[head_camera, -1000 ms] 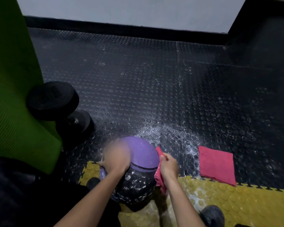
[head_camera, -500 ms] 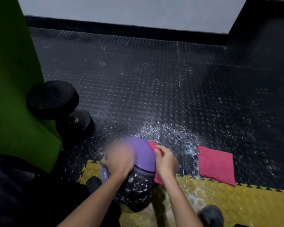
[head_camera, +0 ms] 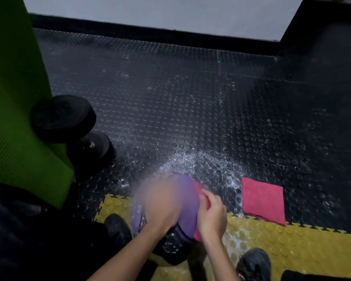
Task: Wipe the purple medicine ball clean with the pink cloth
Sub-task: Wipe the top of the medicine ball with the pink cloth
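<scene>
Pressing the pink cloth [head_camera: 200,190] against the right flank of the purple medicine ball [head_camera: 187,207], bunching it in the curled right grip [head_camera: 213,216]. Steadying the ball, sitting at the yellow mat's [head_camera: 292,240] edge, from above with the left grip [head_camera: 160,203]; too blurred for telling curled from flat. Noticing white specks on the dark lower half, so judging the wipe as partway, underside and left side remaining.
</scene>
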